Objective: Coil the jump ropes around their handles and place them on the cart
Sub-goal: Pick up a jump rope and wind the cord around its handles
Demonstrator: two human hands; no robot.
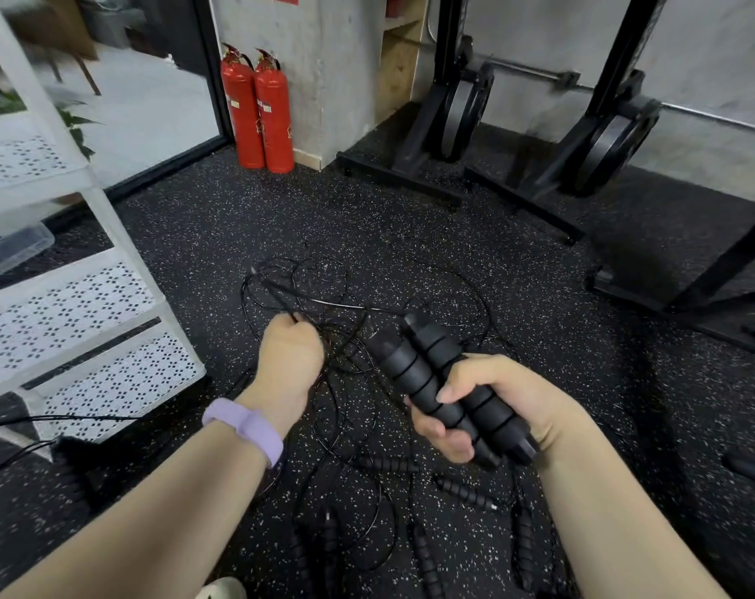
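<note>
The step in hand looks like the start of coiling 1 rope: the right hand [483, 408] grips 2 black ribbed handles [444, 382] side by side, their tips pointing up and away, while the left hand [291, 354] is closed in a fist around the thin black cord [315, 300] that runs from its knuckles across toward the handle tips. No turns show on the handles yet. The next move likely calls for drawing the cord free of the tangle of ropes [367, 425] on the speckled rubber floor [194, 235], then winding it around the pair. More handles lie on the floor below the hands. The white perforated cart [68, 313] stands just left of the left forearm.
</note>
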